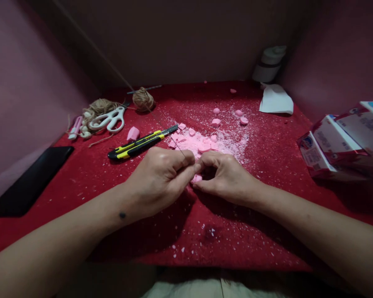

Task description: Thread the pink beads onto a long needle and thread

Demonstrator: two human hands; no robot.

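My left hand (pixel 163 174) is closed in a pinch over the middle of the table. A thin dark strand, like a wire or thread, runs up and left from its fingers; its exact kind is unclear. My right hand (pixel 225 176) meets it fingertip to fingertip, thumb and fingers closed on a small pink chunk (pixel 196 179), partly hidden. Just beyond both hands lies a heap of pink crumbs and broken pieces (pixel 204 145). A yellow and black utility knife (pixel 139 142) rests left of the heap, its blade end toward the crumbs.
White-handled scissors (pixel 110 120), a twine ball (pixel 143 99) and a pink block (pixel 133 133) lie at the left, near a black case (pixel 32 180). Pink and white boxes (pixel 338 140) stand right. Behind are a white paper (pixel 276 99) and a bottle (pixel 269 64). Walls enclose the red cloth (pixel 261 244).
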